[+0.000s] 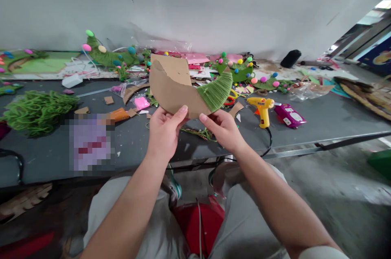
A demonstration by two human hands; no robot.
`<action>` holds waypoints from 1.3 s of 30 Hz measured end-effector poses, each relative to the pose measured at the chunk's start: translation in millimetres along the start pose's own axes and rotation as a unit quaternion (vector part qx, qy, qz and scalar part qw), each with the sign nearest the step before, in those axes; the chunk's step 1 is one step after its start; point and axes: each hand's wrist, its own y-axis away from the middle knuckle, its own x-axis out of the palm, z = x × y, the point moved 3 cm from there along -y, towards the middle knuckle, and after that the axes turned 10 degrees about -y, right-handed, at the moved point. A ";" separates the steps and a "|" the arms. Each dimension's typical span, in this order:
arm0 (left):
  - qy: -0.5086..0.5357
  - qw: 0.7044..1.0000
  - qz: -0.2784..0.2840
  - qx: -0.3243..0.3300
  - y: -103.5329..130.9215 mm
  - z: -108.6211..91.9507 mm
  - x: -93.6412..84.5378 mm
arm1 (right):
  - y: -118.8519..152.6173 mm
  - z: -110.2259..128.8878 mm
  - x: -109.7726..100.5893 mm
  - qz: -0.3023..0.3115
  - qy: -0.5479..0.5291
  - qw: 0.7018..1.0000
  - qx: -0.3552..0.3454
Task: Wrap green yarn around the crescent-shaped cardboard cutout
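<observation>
Between my two hands a crescent-shaped piece of cardboard (174,95) is held up over the table, its curve facing down. Green yarn (216,91) is wound tightly round its right end; the left and middle parts are bare brown card. My left hand (166,128) pinches the lower edge near the middle, thumb in front and fingers behind. Just below the wound yarn, my right hand (224,128) grips the same edge, thumb on the front. The fingertips behind the card are hidden. Some green yarn strands (200,132) lie on the table below the crescent.
A heap of green yarn (41,110) lies at left. On the right are a yellow glue gun (262,108) with a black cord and a purple power strip (290,115). Yarn-covered crescents with pompoms (106,53) line the back by the wall. Red-handled scissors (231,98) lie behind my right hand.
</observation>
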 end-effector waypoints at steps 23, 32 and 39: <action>-0.409 0.853 -0.060 0.319 5.5 -8.2 -13.5 | 0.2 -8.3 0.3 -0.035 -0.073 0.989 0.126; -0.240 0.941 0.059 0.229 5.3 -6.0 -8.4 | -3.3 -13.3 -5.0 -0.077 -0.201 0.963 0.160; -0.100 0.990 0.095 0.015 -9.3 3.0 -16.4 | -7.8 -14.9 -12.6 -0.085 -0.174 0.978 0.081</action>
